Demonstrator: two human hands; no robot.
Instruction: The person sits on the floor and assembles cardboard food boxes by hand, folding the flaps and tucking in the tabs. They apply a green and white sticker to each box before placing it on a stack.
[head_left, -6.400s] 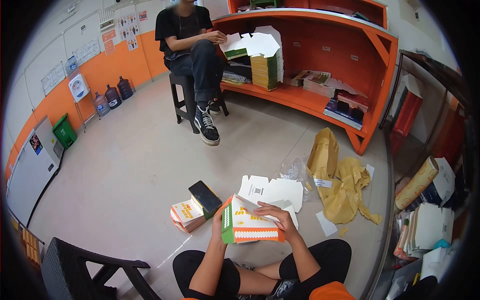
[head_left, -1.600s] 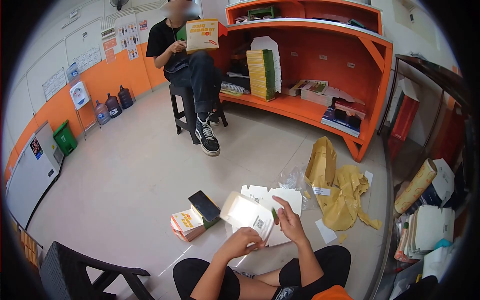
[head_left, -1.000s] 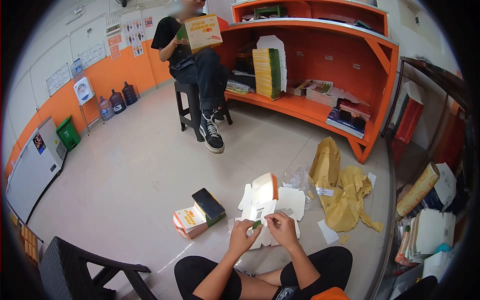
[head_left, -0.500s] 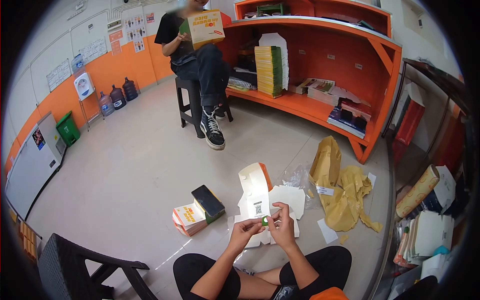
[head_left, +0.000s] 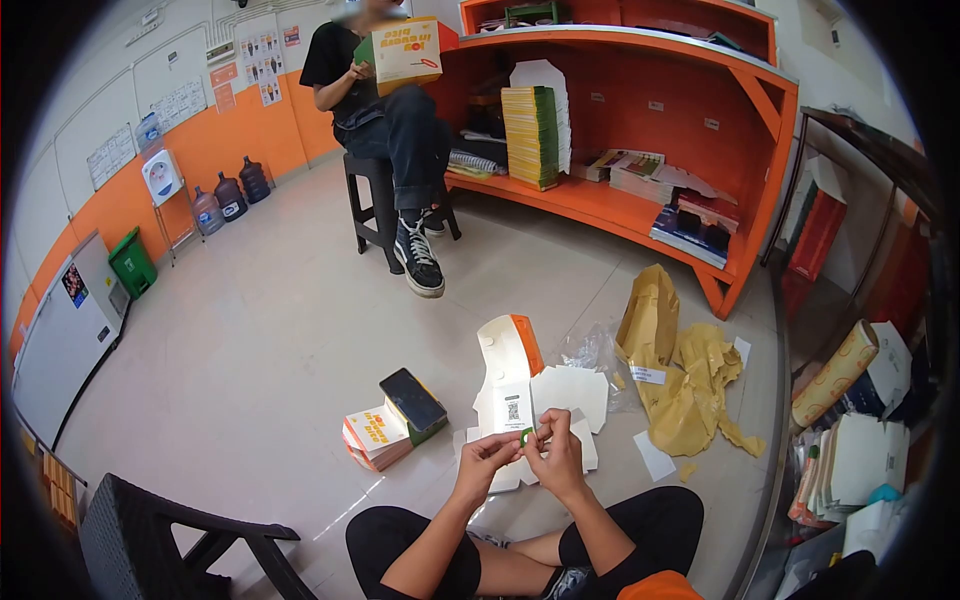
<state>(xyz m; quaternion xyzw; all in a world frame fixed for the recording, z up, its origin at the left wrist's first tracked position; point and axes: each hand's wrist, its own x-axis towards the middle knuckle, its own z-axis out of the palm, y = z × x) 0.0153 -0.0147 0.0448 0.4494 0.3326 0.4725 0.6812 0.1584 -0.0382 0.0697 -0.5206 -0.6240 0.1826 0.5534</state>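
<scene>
My left hand [head_left: 483,464] and my right hand [head_left: 556,458] meet over a flat white carton, fingertips pinching a small green piece [head_left: 527,437] with a white spot. Beneath and beyond them lies the unfolded white carton [head_left: 567,391], with an orange-edged flap [head_left: 508,350] standing up and a printed square code [head_left: 513,410] on its panel. To the left, a stack of folded printed cartons [head_left: 375,436] rests on the floor, with a dark phone [head_left: 413,399] on a green-sided part of it.
A person [head_left: 385,130] sits on a black stool [head_left: 372,205] holding a printed box [head_left: 408,55]. Torn brown paper [head_left: 690,390] and clear plastic lie right, below an orange shelf [head_left: 600,205]. A black chair [head_left: 150,530] stands at left.
The view has shifted slightly. The orange-edged flap leans a little lower. Both hands remain together at the green piece, with the right fingers slightly changed in position.
</scene>
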